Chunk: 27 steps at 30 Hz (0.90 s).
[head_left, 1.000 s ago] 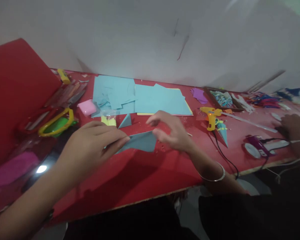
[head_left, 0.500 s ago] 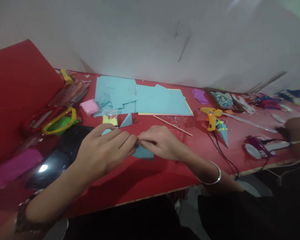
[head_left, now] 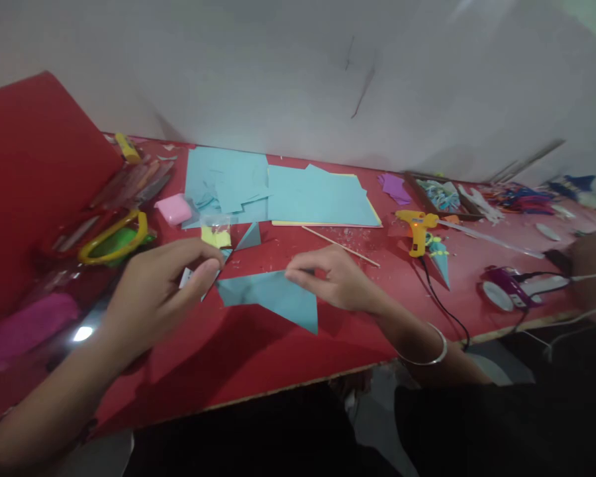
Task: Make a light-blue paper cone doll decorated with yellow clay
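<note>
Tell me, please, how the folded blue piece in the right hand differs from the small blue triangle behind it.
The folded blue piece is larger and elongated; the small blue triangle is compact. The right hand pinches the folded blue piece; the small blue triangle lies free on the red table. Both are light blue paper.

Blue paper piece (head_left: pixel 273 298) is held by its top edge w/ the right hand (head_left: pixel 335 278), low over the red table (head_left: pixel 258 358). A small pale scrap (head_left: pixel 187 278) is pinched in the left hand (head_left: pixel 163 291), just beside the piece's left tip. Blue sheets (head_left: pixel 322 199), a thin stick (head_left: pixel 340 246) & a yellow glue gun (head_left: pixel 417 232) are laid out behind.
</note>
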Motion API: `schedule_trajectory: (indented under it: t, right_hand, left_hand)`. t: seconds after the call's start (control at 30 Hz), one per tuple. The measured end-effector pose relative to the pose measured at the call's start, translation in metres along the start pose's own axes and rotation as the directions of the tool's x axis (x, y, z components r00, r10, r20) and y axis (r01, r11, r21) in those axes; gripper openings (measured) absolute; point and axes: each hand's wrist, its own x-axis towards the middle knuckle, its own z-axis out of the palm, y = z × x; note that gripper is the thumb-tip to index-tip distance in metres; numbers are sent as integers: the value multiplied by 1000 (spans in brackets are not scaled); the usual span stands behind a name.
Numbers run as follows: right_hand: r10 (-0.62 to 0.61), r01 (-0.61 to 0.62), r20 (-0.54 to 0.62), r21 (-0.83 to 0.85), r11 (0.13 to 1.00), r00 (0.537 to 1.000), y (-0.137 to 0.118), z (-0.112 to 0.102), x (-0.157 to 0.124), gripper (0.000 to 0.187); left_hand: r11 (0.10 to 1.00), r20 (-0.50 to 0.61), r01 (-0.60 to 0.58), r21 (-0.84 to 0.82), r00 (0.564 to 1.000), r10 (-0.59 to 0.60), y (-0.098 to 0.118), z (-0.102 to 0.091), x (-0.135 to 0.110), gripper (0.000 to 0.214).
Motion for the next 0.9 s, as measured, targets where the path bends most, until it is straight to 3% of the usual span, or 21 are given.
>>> schedule_trajectory:
  t: [0.07, 0.17, 0.3, 0.5, 0.7, 0.8, 0.9]
  right_hand:
    - [-14, 14, 17, -13, 1000, 1000, 0, 0, 2, 28]
    - [-58, 63, 31, -165, 984, 998, 2, 3, 6, 25]
    - [-166, 142, -7, -483, 864, 986, 0, 14, 12, 21]
    - [-197, 157, -30, -495, 855, 980, -2, 26, 16, 20]
    - [-141, 47, -123, -571, 820, 982, 20, 10, 5, 19]
    - [-168, -4, -239, -587, 810, 957, 21, 5, 1, 19]
    - [-250, 65, -231, -598, 799, 940, 8, 8, -2, 16]
  left_hand:
    - [992, 119, -81, -98, 989, 93, 6, 3, 3, 25]
    - [983, 213, -180, -15, 960, 179, 10, 11, 5, 40]
    - [960, 220, -183, 211, 966, 136, 12, 23, 3, 50]
    - [920, 177, -260, 294, 960, 215, 20, 24, 0, 53]
    - [983, 228, -72, 168, 973, 33, 14, 12, -10, 49]
    - [994, 260, 63, 94, 962, -85, 15, 8, -9, 45]
    - [970, 287, 234, -71, 936, -205, 17, 9, -4, 42]
